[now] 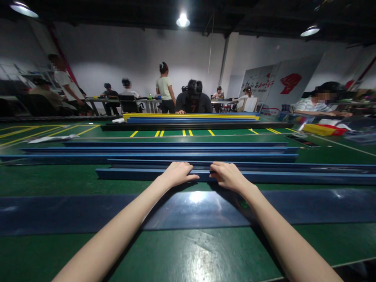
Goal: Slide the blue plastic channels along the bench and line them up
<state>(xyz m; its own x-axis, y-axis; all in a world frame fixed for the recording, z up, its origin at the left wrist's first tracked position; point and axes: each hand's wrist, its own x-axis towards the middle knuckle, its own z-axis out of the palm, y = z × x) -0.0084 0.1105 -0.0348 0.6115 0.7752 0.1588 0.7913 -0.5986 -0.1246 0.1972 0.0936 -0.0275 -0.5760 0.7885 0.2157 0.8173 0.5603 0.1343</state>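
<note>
A long blue plastic channel [132, 174] lies crosswise in front of me, its hollow side facing up. My left hand [177, 173] is on its near wall, thumb on the outside and fingers bent over into the channel. A short gap to the right, my right hand [227, 175] grips the same wall with curled fingers; some fingertips are hidden. Between me and the channel, a flat translucent bluish strip [73, 211] lies across the green tabletop [188, 250], under my forearms.
More blue channels [176, 150] lie parallel beyond my hands. Farther back are a black bar [194, 126] and yellow strips [190, 117]. On the right are a phone [302, 141] and a yellow tray [323, 129]. A person [194, 100] sits opposite; others are around the room.
</note>
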